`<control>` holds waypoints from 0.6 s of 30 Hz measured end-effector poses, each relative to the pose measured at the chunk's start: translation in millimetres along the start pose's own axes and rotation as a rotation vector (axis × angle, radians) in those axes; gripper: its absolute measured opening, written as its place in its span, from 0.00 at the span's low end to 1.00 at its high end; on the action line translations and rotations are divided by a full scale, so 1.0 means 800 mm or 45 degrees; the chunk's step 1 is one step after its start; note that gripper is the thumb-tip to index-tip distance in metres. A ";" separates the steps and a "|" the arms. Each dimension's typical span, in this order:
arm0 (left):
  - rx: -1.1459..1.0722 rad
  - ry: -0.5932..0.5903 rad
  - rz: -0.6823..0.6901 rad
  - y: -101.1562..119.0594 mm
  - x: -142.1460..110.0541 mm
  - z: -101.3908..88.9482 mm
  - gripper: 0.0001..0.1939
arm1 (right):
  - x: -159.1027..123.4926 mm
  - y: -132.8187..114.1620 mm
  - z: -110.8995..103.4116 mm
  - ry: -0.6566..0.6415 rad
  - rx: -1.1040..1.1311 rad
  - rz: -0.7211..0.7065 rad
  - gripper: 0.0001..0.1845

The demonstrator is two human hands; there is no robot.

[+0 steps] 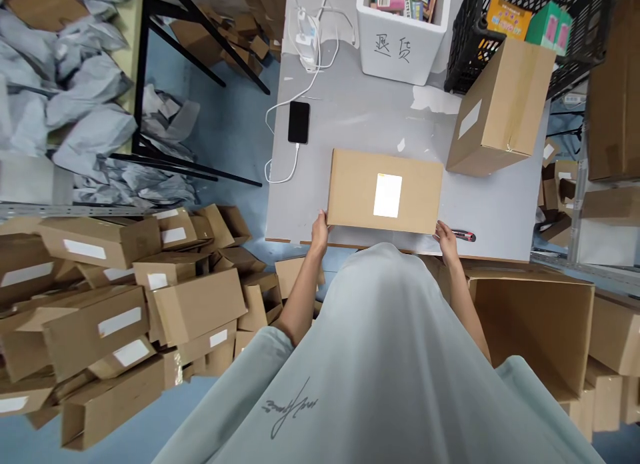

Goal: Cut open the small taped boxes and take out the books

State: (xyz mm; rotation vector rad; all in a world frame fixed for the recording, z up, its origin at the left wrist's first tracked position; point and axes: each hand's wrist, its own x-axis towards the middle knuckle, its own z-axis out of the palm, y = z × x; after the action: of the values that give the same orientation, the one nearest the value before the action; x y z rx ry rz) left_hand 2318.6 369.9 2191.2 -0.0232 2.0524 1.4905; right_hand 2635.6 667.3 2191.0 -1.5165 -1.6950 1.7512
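A long brown cardboard box (350, 187) with a white label (387, 195) on top lies near the front edge of the grey table. At its left front corner, my left hand (321, 231) grips the box's side. My right hand (445, 240) holds the opposite corner at the right, its fingers partly hidden by the box. Just right of that hand lies a red and black box cutter (464, 235) on the table.
A phone (299, 122) with a white cable lies behind left. A white bin (404, 47), a black crate (465, 44) and a taller carton (500, 111) stand at the back. Empty cartons (200, 307) pile up left; a large open carton (530, 331) stands right.
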 end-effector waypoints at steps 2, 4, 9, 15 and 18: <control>-0.026 0.015 -0.093 -0.006 0.000 0.004 0.37 | -0.006 0.009 0.007 -0.043 -0.026 -0.009 0.40; -0.042 0.020 -0.141 -0.009 0.000 0.006 0.36 | -0.012 0.013 0.018 -0.079 -0.050 -0.029 0.36; -0.043 0.017 -0.154 -0.007 -0.002 0.007 0.38 | -0.018 0.005 0.038 -0.068 -0.087 -0.083 0.32; -0.027 0.030 -0.042 0.009 -0.011 0.010 0.45 | -0.022 -0.026 0.032 -0.034 -0.119 -0.158 0.34; -0.033 0.055 0.060 0.029 -0.017 0.010 0.46 | -0.027 -0.053 0.023 -0.028 -0.156 -0.198 0.33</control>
State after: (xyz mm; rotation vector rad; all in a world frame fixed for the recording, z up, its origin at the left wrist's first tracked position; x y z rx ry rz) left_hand 2325.2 381.1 2216.3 -0.0175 2.0814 1.5578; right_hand 2611.1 652.3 2232.9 -1.3758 -1.9074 1.6184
